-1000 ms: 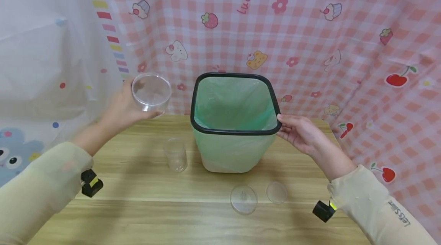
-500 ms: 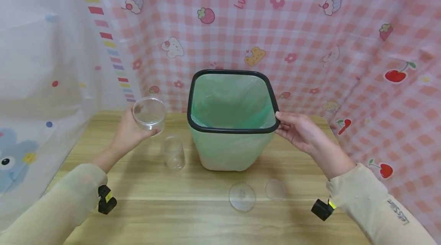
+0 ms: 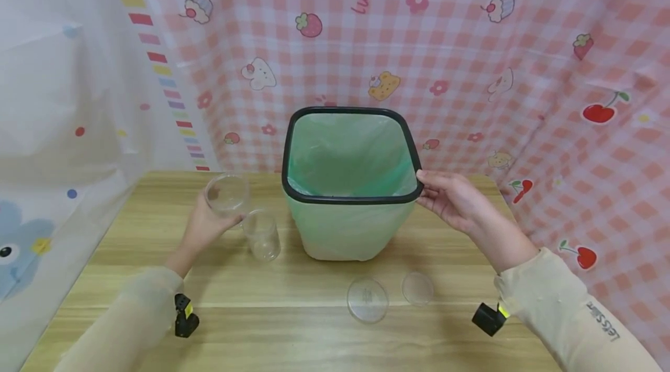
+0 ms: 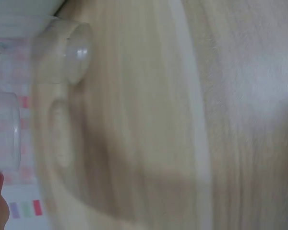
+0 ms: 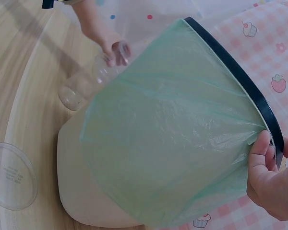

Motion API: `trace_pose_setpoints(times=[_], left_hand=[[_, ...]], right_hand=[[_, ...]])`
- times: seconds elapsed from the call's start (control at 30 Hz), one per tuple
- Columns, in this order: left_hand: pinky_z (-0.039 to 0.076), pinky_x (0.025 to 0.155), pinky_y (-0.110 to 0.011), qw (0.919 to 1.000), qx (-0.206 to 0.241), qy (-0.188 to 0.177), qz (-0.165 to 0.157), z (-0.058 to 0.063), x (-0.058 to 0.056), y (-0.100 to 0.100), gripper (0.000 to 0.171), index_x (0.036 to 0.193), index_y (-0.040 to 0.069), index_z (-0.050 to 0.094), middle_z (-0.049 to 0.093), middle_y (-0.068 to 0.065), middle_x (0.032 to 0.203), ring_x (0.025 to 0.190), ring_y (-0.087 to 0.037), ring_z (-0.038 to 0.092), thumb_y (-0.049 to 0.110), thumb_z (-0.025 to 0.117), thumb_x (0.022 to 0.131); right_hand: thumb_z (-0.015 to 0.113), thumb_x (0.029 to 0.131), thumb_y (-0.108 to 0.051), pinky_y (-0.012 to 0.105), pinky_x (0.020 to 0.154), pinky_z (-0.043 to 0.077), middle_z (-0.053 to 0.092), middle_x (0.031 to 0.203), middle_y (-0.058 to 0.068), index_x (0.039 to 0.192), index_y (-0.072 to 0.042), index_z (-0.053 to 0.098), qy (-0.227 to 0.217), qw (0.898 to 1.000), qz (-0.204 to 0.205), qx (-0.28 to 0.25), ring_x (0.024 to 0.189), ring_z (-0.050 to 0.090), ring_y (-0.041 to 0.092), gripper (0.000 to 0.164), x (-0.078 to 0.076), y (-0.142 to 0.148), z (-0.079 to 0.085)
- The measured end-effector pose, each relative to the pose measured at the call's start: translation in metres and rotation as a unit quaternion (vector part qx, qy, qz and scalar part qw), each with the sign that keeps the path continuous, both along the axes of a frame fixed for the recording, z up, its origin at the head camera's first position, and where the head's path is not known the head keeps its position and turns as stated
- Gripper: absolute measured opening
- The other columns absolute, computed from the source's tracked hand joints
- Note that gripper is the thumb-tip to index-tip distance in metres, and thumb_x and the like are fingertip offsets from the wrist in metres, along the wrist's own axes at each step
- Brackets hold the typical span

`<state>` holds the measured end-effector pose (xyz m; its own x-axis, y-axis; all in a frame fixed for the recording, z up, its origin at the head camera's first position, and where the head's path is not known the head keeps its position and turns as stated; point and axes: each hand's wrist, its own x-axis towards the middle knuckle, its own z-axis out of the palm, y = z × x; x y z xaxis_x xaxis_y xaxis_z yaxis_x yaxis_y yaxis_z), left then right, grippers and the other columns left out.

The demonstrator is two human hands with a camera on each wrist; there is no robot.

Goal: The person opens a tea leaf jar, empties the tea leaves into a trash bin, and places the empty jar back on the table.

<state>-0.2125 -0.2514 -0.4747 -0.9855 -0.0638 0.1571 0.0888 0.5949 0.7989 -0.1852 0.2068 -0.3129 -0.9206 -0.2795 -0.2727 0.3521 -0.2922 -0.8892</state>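
Observation:
My left hand (image 3: 203,224) grips a wide clear plastic jar (image 3: 228,196) by its side. In the left wrist view this jar (image 4: 4,130) hangs slightly above the wood, over a faint reflection. A narrower clear jar (image 3: 264,239) stands upright on the table, just right of the left hand. At the middle stands a trash bin with a green liner bag (image 3: 348,226) and a black rim (image 3: 352,200). My right hand (image 3: 453,202) pinches the rim's right corner; the right wrist view shows finger and thumb on the bag's edge and rim.
Two clear round lids, a larger one (image 3: 368,300) and a smaller one (image 3: 417,289), lie flat in front of the bin on the wooden table (image 3: 293,337). A pink checked curtain (image 3: 335,58) hangs behind and on the right, with white sheeting (image 3: 57,99) on the left.
My left hand has lowered the wide jar from above the table's back edge to close over the wood, near the narrower jar. The right hand keeps its hold on the bin rim.

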Motion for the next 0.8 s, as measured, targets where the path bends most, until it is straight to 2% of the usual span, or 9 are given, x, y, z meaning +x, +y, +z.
trace_pose_setpoints(times=[0.33,0.6,0.8], left_hand=[[0.029,0.100,-0.061,0.9998,0.019,-0.010,-0.004,-0.031,-0.005,0.001,0.104,0.146,0.003,0.017,0.034,-0.030,0.138,0.126,-0.045,0.033,0.027,0.083,0.068],[0.028,0.102,-0.059,0.9986,0.017,-0.049,-0.004,-0.044,0.000,0.006,0.111,0.144,-0.002,0.014,0.032,-0.029,0.140,0.128,-0.045,0.032,0.043,0.080,0.069],[0.027,0.104,-0.058,0.9982,0.022,-0.055,-0.003,-0.052,-0.004,0.007,0.114,0.147,0.003,0.010,0.030,-0.028,0.142,0.129,-0.044,0.030,0.044,0.080,0.068]], right_hand=[[0.051,0.095,-0.007,0.023,0.072,0.052,0.062,0.082,0.005,0.090,-0.003,0.064,-0.001,1.000,-0.006,-0.004,0.074,0.059,0.012,0.014,0.000,-0.001,-0.002],[0.052,0.095,-0.007,0.023,0.071,0.052,0.062,0.082,0.006,0.090,-0.003,0.065,-0.003,1.000,-0.005,-0.007,0.074,0.059,0.013,0.014,0.000,-0.002,-0.002],[0.052,0.095,-0.008,0.023,0.072,0.052,0.062,0.083,0.006,0.090,-0.003,0.064,-0.004,1.000,-0.007,-0.008,0.074,0.059,0.013,0.014,0.000,0.000,-0.001]])
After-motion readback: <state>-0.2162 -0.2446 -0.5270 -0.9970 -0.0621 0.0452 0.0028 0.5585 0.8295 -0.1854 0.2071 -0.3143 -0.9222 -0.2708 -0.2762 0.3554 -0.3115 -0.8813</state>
